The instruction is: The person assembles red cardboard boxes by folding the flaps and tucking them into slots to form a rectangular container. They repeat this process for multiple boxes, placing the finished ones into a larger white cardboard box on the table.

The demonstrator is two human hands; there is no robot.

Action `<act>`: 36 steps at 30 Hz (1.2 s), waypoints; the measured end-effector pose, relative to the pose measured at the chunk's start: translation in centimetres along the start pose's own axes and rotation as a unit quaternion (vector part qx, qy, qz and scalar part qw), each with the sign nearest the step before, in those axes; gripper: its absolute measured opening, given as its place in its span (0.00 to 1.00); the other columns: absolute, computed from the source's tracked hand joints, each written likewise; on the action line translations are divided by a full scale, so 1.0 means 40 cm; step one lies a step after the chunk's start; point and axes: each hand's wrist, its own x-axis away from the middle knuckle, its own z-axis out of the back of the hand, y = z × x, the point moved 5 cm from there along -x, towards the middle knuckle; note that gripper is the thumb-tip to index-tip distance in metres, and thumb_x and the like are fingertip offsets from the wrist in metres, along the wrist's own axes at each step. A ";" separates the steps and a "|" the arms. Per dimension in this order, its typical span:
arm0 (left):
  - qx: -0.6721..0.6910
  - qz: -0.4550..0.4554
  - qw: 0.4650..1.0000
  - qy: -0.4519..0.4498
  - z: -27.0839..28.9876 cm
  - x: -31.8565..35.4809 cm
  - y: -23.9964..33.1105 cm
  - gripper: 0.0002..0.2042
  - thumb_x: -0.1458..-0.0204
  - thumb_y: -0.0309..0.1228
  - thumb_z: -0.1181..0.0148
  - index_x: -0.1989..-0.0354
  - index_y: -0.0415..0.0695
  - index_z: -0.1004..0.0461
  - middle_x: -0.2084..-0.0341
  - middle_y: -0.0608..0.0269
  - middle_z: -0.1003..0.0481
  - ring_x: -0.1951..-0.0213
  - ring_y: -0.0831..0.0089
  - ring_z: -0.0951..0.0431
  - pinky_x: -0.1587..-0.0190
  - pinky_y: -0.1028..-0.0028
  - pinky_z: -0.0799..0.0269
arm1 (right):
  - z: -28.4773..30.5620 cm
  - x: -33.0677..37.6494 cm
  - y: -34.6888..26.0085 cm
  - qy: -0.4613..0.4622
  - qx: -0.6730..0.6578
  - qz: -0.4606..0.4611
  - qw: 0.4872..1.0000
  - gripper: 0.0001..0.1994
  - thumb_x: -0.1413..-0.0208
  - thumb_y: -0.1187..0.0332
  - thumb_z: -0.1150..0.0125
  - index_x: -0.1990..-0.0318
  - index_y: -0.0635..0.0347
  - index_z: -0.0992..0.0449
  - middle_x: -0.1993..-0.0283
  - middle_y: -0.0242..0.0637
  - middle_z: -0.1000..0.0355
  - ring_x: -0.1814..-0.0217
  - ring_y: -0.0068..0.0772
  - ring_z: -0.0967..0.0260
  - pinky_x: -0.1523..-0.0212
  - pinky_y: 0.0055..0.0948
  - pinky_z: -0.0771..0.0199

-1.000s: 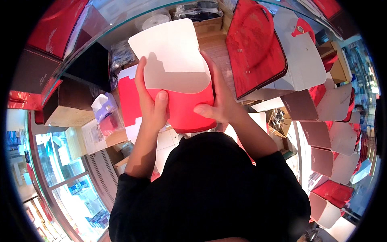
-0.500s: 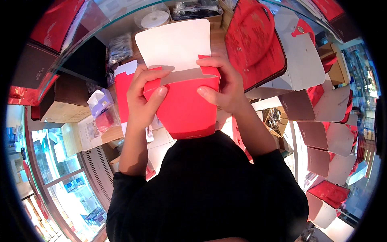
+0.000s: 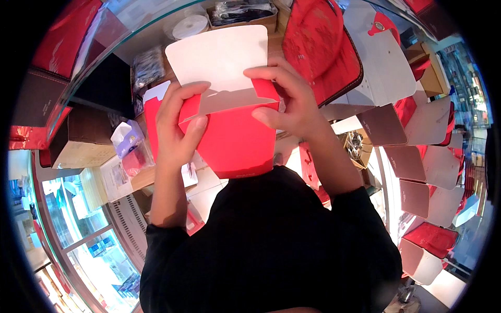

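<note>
A red cardboard box point(image 3: 240, 141) with a white inside is held upright in front of me. Its large lid flap point(image 3: 222, 57) stands up at the far side, white face toward me. Small red side flaps fold inward at both top corners. My left hand point(image 3: 180, 122) grips the left corner, thumb on the front face and fingers on the left flap. At the right corner, my right hand point(image 3: 287, 101) does the same, with its thumb on the front and its fingers by the right flap. The inside of the box is mostly hidden.
Behind the box lie a white spool-like roll point(image 3: 190, 26) and plastic-wrapped packets point(image 3: 148, 65). A purple tissue box point(image 3: 127, 136) stands left, near a brown carton point(image 3: 83, 138). Red bags point(image 3: 321, 47) and rows of boxes with open flaps point(image 3: 386, 125) fill the right. A glass shelf edge point(image 3: 141, 28) crosses the top.
The box and both hands have shifted slightly left in view along with the surroundings. Both side flaps have bent a little, and the fingers still press at them.
</note>
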 end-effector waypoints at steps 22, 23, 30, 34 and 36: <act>0.043 -0.020 0.999 0.002 0.006 0.020 -0.008 0.14 0.56 0.35 0.40 0.63 0.39 0.27 0.57 0.55 0.32 0.55 0.65 0.32 0.52 0.69 0.37 | 0.011 0.011 0.001 0.003 -0.004 0.062 0.998 0.12 0.61 0.68 0.29 0.67 0.60 0.23 0.57 0.38 0.35 0.58 0.30 0.34 0.57 0.26 0.35; 0.044 -0.016 0.999 0.002 0.005 0.021 -0.011 0.14 0.56 0.35 0.40 0.64 0.40 0.27 0.57 0.55 0.32 0.55 0.65 0.32 0.52 0.68 0.37 | 0.011 0.011 0.001 0.000 0.003 0.062 0.998 0.12 0.61 0.68 0.30 0.67 0.60 0.23 0.56 0.38 0.35 0.58 0.30 0.34 0.57 0.26 0.35; 0.065 -0.033 0.997 0.035 0.005 0.023 -0.008 0.12 0.55 0.34 0.40 0.65 0.40 0.28 0.56 0.54 0.33 0.54 0.65 0.33 0.52 0.68 0.38 | 0.006 0.005 -0.006 -0.011 0.011 0.045 0.999 0.11 0.60 0.69 0.31 0.67 0.60 0.24 0.55 0.40 0.35 0.57 0.30 0.34 0.57 0.26 0.35; 0.191 0.005 0.973 0.127 -0.007 0.033 -0.007 0.13 0.57 0.31 0.36 0.64 0.40 0.28 0.56 0.53 0.33 0.54 0.65 0.31 0.50 0.69 0.37 | -0.014 0.024 0.011 0.088 -0.167 -0.009 0.982 0.13 0.61 0.71 0.30 0.65 0.60 0.24 0.55 0.41 0.33 0.53 0.31 0.34 0.54 0.27 0.34; 0.260 0.027 0.951 0.163 -0.015 0.033 -0.004 0.14 0.58 0.30 0.34 0.63 0.40 0.28 0.55 0.52 0.32 0.53 0.63 0.30 0.49 0.68 0.36 | -0.021 0.026 0.017 0.132 -0.262 -0.031 0.956 0.15 0.62 0.72 0.29 0.63 0.59 0.24 0.54 0.41 0.33 0.51 0.32 0.34 0.52 0.29 0.34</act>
